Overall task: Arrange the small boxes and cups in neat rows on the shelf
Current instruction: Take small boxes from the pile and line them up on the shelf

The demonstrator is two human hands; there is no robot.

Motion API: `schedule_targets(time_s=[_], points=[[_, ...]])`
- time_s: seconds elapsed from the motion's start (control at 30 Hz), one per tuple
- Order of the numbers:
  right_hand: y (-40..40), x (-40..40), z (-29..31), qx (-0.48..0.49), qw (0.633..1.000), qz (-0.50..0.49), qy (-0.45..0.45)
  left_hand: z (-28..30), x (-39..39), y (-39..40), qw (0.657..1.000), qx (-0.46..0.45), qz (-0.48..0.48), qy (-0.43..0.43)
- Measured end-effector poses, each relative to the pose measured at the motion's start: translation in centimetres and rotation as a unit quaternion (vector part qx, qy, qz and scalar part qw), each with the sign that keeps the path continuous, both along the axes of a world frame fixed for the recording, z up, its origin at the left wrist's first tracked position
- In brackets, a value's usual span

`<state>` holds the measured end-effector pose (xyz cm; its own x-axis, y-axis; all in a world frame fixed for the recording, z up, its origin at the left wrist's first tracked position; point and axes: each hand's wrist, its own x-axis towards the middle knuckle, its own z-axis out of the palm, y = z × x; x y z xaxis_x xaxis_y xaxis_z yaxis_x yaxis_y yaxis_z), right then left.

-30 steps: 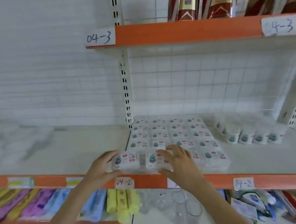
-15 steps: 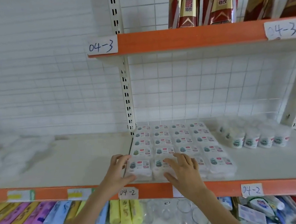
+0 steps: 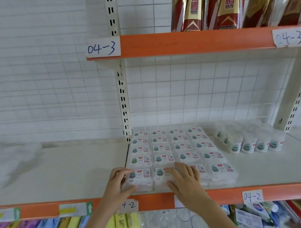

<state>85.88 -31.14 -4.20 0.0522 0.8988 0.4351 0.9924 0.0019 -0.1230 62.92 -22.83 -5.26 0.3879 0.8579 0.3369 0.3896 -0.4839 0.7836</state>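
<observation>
Now that the near-left box point(image 3: 140, 179), gripped by our left hand point(image 3: 117, 186), has closed against its neighbour under our flat right hand point(image 3: 184, 178), the shelf point(image 3: 59, 170) shows 5 neat rows.

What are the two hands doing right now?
Left hand: grips the front-left small white plastic-wrapped box, thumb below, fingers on top.
Right hand: open, fingers resting flat on the neighbouring small white box.
</observation>
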Motion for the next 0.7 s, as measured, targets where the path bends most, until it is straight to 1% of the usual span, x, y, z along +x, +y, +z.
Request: schedule_targets(time_s=[0.1,0.17,0.23,0.3,0.33,0.37,0.43,0.5,0.53,0.6,0.7], points=[[-0.2,0.0,0.4,-0.021,1.0,0.003,0.015,0.4,0.2,-0.3,1.0,-0.016,0.001,0.0],[-0.3,0.1,0.9,-0.038,0.999,0.012,0.022,1.0,0.5,-0.5,0.999,-0.042,0.002,-0.005],[-0.6,-0.1,1.7,-0.058,0.998,0.029,0.003,1.5,0.6,-0.6,0.997,-0.079,-0.004,0.006],[-0.8,0.2,2.8,-0.117,0.992,0.044,0.002,2.4,0.3,-1.0,0.991,-0.129,-0.008,0.025],[-0.8,0.4,3.2,-0.119,0.991,0.055,-0.005,2.7,0.0,-1.2,0.991,-0.132,0.003,0.035],[-1.0,0.5,3.7,-0.11,0.992,0.066,-0.013,3.0,-0.4,-1.6,0.992,-0.109,0.026,0.052],[-1.6,0.2,4.4,-0.096,0.992,0.087,0.002,3.4,-1.6,-2.8,0.99,-0.007,0.085,0.115],[-2.2,-0.9,4.8,-0.051,0.99,0.129,0.024,3.8,-2.8,-4.8,0.971,0.082,0.123,0.186],[-2.6,-1.7,4.7,-0.023,0.986,0.16,0.032,3.7,-3.5,-5.9,0.961,0.103,0.137,0.215],[-3.5,-3.5,4.2,-0.01,0.973,0.225,0.05,3.3,-4.8,-8.7,0.944,0.105,0.156,0.271],[-4.9,-6.5,2.6,-0.062,0.946,0.312,0.058,1.5,-7.5,-13.4,0.917,0.08,0.205,0.334]])
